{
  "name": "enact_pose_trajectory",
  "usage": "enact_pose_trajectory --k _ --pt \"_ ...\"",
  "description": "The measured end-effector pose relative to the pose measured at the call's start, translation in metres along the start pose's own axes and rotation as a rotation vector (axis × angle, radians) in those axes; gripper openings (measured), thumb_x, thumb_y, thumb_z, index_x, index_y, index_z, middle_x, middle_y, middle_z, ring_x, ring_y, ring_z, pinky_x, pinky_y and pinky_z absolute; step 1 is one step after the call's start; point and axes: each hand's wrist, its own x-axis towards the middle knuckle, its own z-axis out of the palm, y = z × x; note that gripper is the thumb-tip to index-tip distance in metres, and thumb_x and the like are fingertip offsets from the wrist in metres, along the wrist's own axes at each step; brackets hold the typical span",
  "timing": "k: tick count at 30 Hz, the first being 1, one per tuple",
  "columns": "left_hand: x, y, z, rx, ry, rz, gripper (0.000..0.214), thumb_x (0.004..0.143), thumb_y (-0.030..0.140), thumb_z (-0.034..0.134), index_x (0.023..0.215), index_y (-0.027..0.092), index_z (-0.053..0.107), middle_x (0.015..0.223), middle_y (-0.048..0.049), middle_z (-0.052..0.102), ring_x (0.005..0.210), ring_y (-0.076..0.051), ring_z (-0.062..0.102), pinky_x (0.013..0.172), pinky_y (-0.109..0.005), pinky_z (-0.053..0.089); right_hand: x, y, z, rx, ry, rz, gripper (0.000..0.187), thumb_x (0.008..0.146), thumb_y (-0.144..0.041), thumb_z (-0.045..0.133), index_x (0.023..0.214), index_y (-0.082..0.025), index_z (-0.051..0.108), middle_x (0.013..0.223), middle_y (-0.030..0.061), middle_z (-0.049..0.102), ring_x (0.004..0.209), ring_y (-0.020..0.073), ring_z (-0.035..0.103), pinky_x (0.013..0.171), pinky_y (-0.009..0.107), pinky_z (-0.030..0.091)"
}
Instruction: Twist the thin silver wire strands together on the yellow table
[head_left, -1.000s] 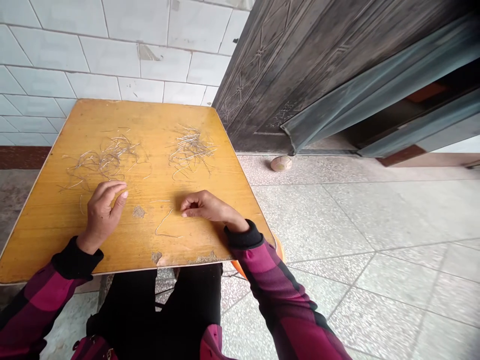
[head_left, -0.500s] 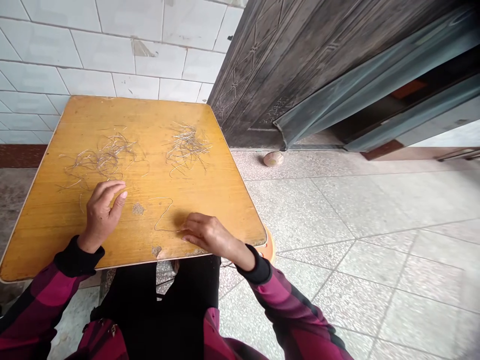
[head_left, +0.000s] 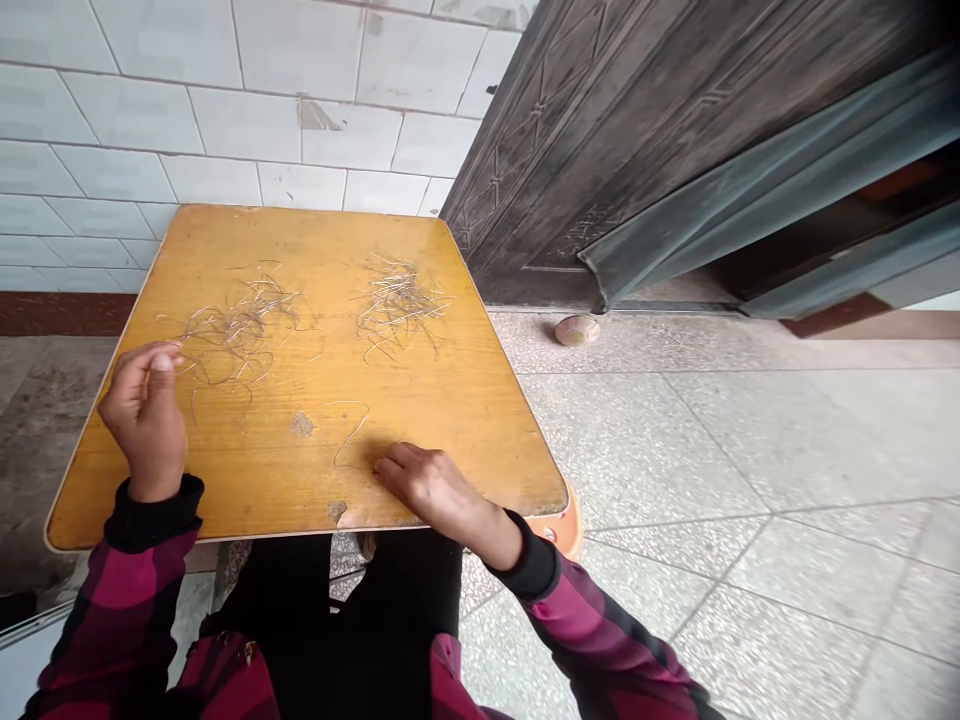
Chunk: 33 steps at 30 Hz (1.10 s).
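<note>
A yellow wooden tabletop (head_left: pixel 315 240) is carrying a tangled heap of thin wire (head_left: pixel 240 325) and a second heap (head_left: pixel 397 305). A loose wavy strand (head_left: pixel 349 435) is lying nearer the person, running roughly away from them. The right hand (head_left: pixel 431 490) is resting relaxed and empty just beside it. The left hand (head_left: pixel 142 420) is curling above the table's left edge; I cannot tell whether it is grasping anything.

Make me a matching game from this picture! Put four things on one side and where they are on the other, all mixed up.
Things:
1. Right hand
2. Left hand
3. Lone wire
4. Orange stool

Places:
A. Lying by itself on the top of the table
B. Under the table's near right corner
C. Resting on the table near its front edge
D. Raised at the table's left edge

Right pairs: 1-C, 2-D, 3-A, 4-B
</note>
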Motion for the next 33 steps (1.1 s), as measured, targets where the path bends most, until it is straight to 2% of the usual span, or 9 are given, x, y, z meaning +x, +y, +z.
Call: enact_pose_trajectory --k 5,7,16,20,23,25,27,29,33 --pt "0.003 -0.011 -0.004 0.223 -0.224 0.026 0.014 0.088 0.029 0.059 0.096 0.022 0.068 0.103 -0.0049 0.066 0.1 -0.023 0.063 0.077 -0.041 0.054 0.009 0.004 -0.008 -0.137 -0.092 -0.142 0.018 0.091 -0.005 0.049 0.079 -0.014 0.059 0.078 0.0059 0.059 0.064 0.0163 0.05 0.051 0.03 0.034" --pt "0.0 -0.011 0.001 0.247 -0.259 0.064 0.014 0.088 0.031 0.059 0.093 0.022 0.067 0.101 -0.0061 0.066 0.096 -0.022 0.064 0.074 -0.039 0.055 0.013 0.009 -0.009 -0.156 -0.092 -0.159 0.019 0.092 -0.006 0.047 0.08 -0.014 0.059 0.078 0.0063 0.059 0.064 0.0161 0.049 0.052 0.03 0.033" --pt "-0.008 -0.005 0.009 0.239 -0.354 0.147 0.011 0.089 0.028 0.056 0.095 0.026 0.065 0.101 -0.0069 0.065 0.1 -0.024 0.062 0.092 -0.046 0.051 0.03 0.05 -0.035 -0.237 0.0 -0.09 0.027 0.097 -0.013 0.039 0.079 -0.018 0.058 0.078 0.0057 0.058 0.068 0.0164 0.046 0.054 0.032 0.027" --pt "-0.01 -0.007 0.011 0.22 -0.357 0.152 0.011 0.088 0.028 0.057 0.093 0.023 0.065 0.101 -0.0082 0.065 0.098 -0.024 0.064 0.089 -0.043 0.053 0.056 0.09 -0.047 -0.261 0.027 0.058 0.029 0.095 -0.012 0.038 0.079 -0.018 0.061 0.077 0.006 0.059 0.065 0.0153 0.046 0.052 0.033 0.022" --pt "-0.012 -0.01 0.013 0.238 -0.366 0.137 0.012 0.088 0.029 0.057 0.093 0.021 0.066 0.102 -0.0082 0.065 0.098 -0.023 0.064 0.089 -0.042 0.053 0.077 0.121 -0.05 -0.306 -0.018 0.228 0.028 0.094 -0.014 0.04 0.081 -0.016 0.065 0.081 0.0075 0.062 0.065 0.0139 0.049 0.052 0.031 0.02" --pt "-0.012 -0.011 0.014 0.247 -0.359 0.124 0.014 0.088 0.029 0.056 0.091 0.02 0.066 0.101 -0.0081 0.066 0.096 -0.023 0.065 0.088 -0.042 0.053 0.086 0.134 -0.048 -0.319 -0.064 0.326 0.02 0.092 -0.019 0.048 0.088 -0.016 0.067 0.088 0.0089 0.065 0.066 0.0149 0.053 0.052 0.029 0.021" --pt "-0.009 -0.013 0.012 0.252 -0.339 0.112 0.015 0.088 0.029 0.056 0.09 0.019 0.066 0.1 -0.0077 0.066 0.094 -0.022 0.065 0.087 -0.041 0.053 0.087 0.137 -0.043 -0.299 -0.046 0.377 0.018 0.091 -0.024 0.054 0.098 -0.016 0.068 0.094 0.0102 0.066 0.07 0.017 0.057 0.054 0.028 0.024" --pt "-0.004 -0.014 0.008 0.252 -0.29 0.095 0.015 0.087 0.03 0.056 0.089 0.019 0.067 0.099 -0.0071 0.067 0.093 -0.021 0.065 0.084 -0.038 0.054 0.083 0.13 -0.036 -0.227 0.036 0.395 0.021 0.091 -0.027 0.054 0.103 -0.017 0.068 0.097 0.0103 0.067 0.073 0.0182 0.059 0.056 0.028 0.028" --pt "0.01 -0.013 -0.007 0.261 -0.14 0.032 0.015 0.086 0.029 0.059 0.09 0.018 0.067 0.098 -0.0065 0.067 0.089 -0.019 0.064 0.076 -0.034 0.054 0.071 0.103 -0.017 -0.01 0.205 0.3 0.022 0.094 -0.024 0.049 0.098 -0.016 0.069 0.093 0.0092 0.068 0.075 0.0174 0.061 0.06 0.027 0.035"
